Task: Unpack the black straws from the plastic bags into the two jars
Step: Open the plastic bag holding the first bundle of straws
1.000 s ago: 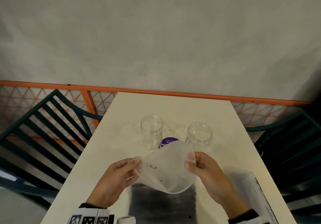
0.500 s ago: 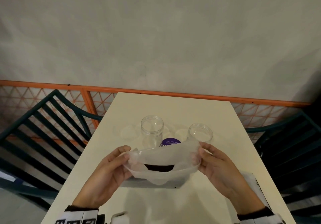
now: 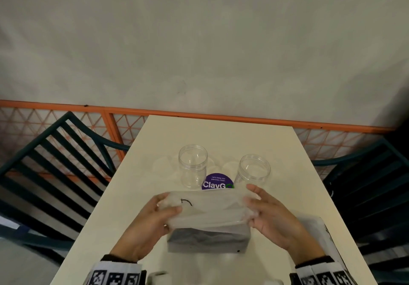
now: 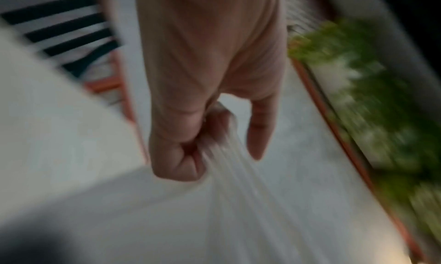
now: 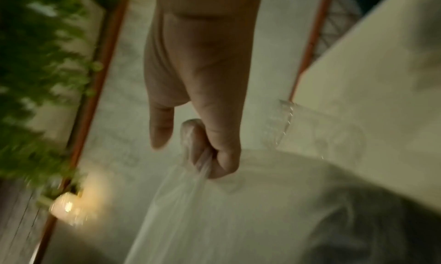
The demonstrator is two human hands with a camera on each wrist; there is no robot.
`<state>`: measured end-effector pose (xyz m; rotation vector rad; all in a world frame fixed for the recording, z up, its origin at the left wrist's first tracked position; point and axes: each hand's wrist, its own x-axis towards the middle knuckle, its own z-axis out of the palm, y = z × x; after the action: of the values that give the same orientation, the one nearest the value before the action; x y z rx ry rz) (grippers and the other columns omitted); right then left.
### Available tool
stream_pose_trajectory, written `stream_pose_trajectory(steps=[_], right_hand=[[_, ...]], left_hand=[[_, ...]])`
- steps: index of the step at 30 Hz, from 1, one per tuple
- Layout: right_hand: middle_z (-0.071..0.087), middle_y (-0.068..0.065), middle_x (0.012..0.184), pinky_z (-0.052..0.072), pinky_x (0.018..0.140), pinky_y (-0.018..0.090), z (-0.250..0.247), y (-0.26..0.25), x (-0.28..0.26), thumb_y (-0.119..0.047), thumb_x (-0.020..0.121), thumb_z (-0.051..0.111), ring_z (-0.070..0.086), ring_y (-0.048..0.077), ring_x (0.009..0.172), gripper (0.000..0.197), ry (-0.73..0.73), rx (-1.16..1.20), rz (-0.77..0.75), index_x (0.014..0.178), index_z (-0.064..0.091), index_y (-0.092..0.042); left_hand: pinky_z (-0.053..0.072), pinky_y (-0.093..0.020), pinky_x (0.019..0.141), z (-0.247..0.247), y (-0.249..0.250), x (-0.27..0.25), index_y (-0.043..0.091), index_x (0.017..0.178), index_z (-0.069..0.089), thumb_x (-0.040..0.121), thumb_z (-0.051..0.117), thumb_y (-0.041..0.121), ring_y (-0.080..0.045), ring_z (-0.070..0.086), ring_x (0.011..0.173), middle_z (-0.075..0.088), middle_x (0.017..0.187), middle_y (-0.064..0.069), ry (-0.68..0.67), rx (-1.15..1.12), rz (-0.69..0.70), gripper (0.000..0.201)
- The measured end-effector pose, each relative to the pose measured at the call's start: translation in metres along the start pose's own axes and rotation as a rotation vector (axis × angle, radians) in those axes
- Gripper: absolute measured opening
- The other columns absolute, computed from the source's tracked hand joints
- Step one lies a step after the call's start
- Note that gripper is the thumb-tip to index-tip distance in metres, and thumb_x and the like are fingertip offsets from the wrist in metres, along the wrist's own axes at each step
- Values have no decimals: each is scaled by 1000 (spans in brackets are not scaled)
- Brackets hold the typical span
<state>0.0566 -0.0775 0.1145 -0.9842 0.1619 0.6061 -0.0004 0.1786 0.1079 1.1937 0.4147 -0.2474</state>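
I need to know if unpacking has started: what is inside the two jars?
Both the left jar and the right jar look empty. The bag covers the right jar's base.

Translucent plastic bag (image 3: 210, 211) stretched taut, apparently black straws (image 3: 208, 239) inside, 2 clear jars (image 3: 193, 165) upright behind

Left hand (image 3: 147, 222) and right hand (image 3: 274, 220) pinching plastic bag (image 3: 210, 209) ends, dark straws (image 3: 208, 240) inside, two jars (image 3: 193, 166) beyond

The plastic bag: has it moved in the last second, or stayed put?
Yes. The plastic bag has been pulled wider, sideways between the left hand and right hand; its top edge now covers less of the purple sticker.
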Motion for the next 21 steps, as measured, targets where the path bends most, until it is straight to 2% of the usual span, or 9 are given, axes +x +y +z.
stream_pose_trajectory(steps=[3,5,8,10,11,14,18,20,21], right_hand=[[57,5,80,46,72,34,2,2,-5,10,78,57,56,18,71,47,131,-382,-126,113,42,-18],[50,4,78,43,77,39,3,1,-4,3,78,58,52,21,75,45,245,-590,-226,109,38,-23],[51,5,89,44,73,30,-1,3,-2,-3,85,55,52,19,76,30,378,-814,-309,104,39,-19],[52,5,99,45,70,25,-4,6,-2,-11,87,57,54,13,80,14,462,-979,-352,98,51,-17],[55,5,100,48,72,27,-7,9,-2,-13,87,58,56,14,82,7,477,-1019,-347,93,58,-17],[70,11,86,55,75,42,-7,19,-1,-12,87,58,63,23,78,14,348,-884,-255,82,69,-17],[67,3,69,49,62,27,4,27,0,-6,93,46,60,13,63,23,216,-568,-67,82,65,-11],[67,1,62,50,58,27,0,27,1,-5,95,40,63,11,57,24,181,-325,50,86,63,-6],[68,5,69,53,59,29,-3,24,1,-5,95,40,64,15,61,23,175,-225,99,91,63,-3]], left_hand=[[48,-44,80,3,-2,2,15,102,47,81,57,1,-21,54,80,53,100,-14,299,421,138,27],[46,-35,71,1,-2,2,11,95,48,80,56,4,-15,49,77,49,96,-8,410,625,235,18],[42,-25,60,-1,-5,-1,9,82,55,76,66,5,-22,54,71,58,85,-7,416,728,344,14],[47,-25,60,-2,-7,-3,12,76,60,73,71,4,-23,59,68,63,78,-5,369,719,374,14],[51,-27,63,-2,-9,-3,14,76,63,73,72,4,-24,62,69,65,77,-4,345,698,374,13],[55,-33,72,5,-16,-5,16,78,71,81,64,7,-22,66,75,73,77,-8,218,565,318,12],[54,-37,76,21,-23,-8,8,84,73,90,52,14,-21,66,76,74,80,-9,52,370,195,23],[54,-32,71,17,-24,-5,1,90,71,91,47,15,-22,66,77,74,83,-12,24,239,119,27],[54,-29,68,11,-24,-3,-2,93,69,91,46,14,-23,65,78,73,85,-13,17,156,81,27]])
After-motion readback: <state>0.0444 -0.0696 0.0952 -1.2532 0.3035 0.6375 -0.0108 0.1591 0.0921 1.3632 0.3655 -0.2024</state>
